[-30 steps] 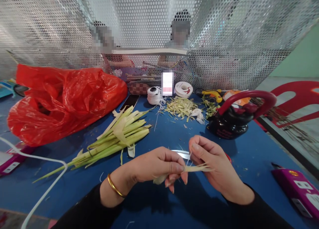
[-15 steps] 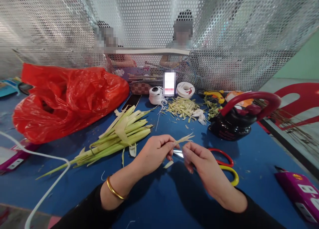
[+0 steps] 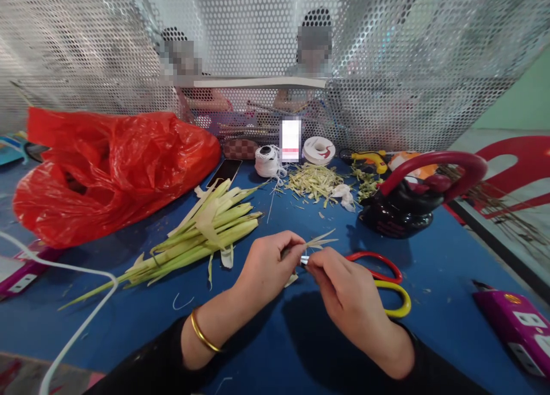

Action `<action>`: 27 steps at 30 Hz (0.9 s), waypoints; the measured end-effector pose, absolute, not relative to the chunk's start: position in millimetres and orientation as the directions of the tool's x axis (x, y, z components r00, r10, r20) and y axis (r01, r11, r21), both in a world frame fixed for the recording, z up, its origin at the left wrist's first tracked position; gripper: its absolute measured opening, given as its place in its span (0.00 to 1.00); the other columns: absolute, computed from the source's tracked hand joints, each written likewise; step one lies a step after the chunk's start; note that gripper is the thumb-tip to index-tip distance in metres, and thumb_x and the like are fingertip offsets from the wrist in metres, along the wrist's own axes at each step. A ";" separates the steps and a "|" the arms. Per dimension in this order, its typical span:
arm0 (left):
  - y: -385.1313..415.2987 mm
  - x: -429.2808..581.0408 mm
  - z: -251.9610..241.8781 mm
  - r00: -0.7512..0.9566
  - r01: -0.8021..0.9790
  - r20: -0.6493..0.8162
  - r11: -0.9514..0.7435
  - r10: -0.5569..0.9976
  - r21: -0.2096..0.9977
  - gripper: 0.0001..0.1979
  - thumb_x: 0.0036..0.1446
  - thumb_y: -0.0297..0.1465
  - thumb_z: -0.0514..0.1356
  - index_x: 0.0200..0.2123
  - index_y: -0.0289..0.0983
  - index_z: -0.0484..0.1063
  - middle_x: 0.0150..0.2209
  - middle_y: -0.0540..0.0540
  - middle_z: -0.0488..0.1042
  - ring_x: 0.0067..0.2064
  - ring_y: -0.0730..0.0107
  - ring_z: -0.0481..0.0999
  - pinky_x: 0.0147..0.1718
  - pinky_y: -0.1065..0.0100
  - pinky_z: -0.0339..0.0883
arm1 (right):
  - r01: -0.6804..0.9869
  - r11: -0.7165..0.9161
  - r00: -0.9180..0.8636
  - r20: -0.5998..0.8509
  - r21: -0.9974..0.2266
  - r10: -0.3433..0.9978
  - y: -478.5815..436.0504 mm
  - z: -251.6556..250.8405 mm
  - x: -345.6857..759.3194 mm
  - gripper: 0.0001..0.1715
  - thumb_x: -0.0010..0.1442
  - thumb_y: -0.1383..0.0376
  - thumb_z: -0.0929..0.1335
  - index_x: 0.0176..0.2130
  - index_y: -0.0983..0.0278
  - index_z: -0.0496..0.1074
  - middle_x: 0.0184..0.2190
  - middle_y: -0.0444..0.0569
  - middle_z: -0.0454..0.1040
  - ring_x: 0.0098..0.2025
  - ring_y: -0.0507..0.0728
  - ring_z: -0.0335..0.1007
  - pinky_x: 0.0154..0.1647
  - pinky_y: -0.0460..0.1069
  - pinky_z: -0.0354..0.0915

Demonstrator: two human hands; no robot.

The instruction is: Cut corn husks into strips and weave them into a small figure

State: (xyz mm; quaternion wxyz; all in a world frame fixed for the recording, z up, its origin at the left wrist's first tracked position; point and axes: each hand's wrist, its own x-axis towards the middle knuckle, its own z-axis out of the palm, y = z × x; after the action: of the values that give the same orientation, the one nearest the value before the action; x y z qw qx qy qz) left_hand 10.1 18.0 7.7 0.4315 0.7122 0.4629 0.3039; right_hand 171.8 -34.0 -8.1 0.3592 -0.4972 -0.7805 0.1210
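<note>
Between the thumb and fingers of my left hand (image 3: 268,263) is a small bundle of pale plant strips (image 3: 320,240), their thin ends fanning out to the right. Close beside it, my right hand (image 3: 348,292) is closed in a pinch; its fingers hide whatever they hold. Scissors (image 3: 407,301) with one red and one yellow loop lie on the table under my right hand, a bit of blade showing between the two hands. A pale scrap (image 3: 292,280) lies below my left fingertips. Left of my hands rests a larger bunch of green-yellow stalks (image 3: 215,223).
A red plastic bag (image 3: 124,165) fills the back left. Farther back are a white string spool (image 3: 266,161), a white reel (image 3: 318,151), cut trimmings (image 3: 311,180) and a black pot (image 3: 395,216) with a red handle. A white cable (image 3: 88,320) crosses the left side.
My right hand has shifted left and turned, its fingers now closer to my left hand and covering more of the scissor blade. My left hand keeps its pinch on the strips.
</note>
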 end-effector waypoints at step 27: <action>14.8 9.9 20.1 0.539 0.282 0.030 -0.214 0.842 0.935 0.07 0.60 0.29 0.56 0.31 0.35 0.73 0.24 0.52 0.71 0.26 0.76 0.67 0.26 0.74 0.60 | -0.271 -0.445 -0.339 -0.348 -0.853 0.874 -11.7 -1.5 181.9 0.19 0.50 0.54 0.76 0.26 0.66 0.71 0.19 0.39 0.69 0.16 0.46 0.63 0.18 0.42 0.61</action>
State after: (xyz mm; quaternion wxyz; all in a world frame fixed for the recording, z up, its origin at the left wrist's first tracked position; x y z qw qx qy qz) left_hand 9.9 14.8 20.1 0.4929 0.7257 0.3871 0.2838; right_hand 181.9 -11.7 -1.5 0.3887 -0.4236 -0.3557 0.7369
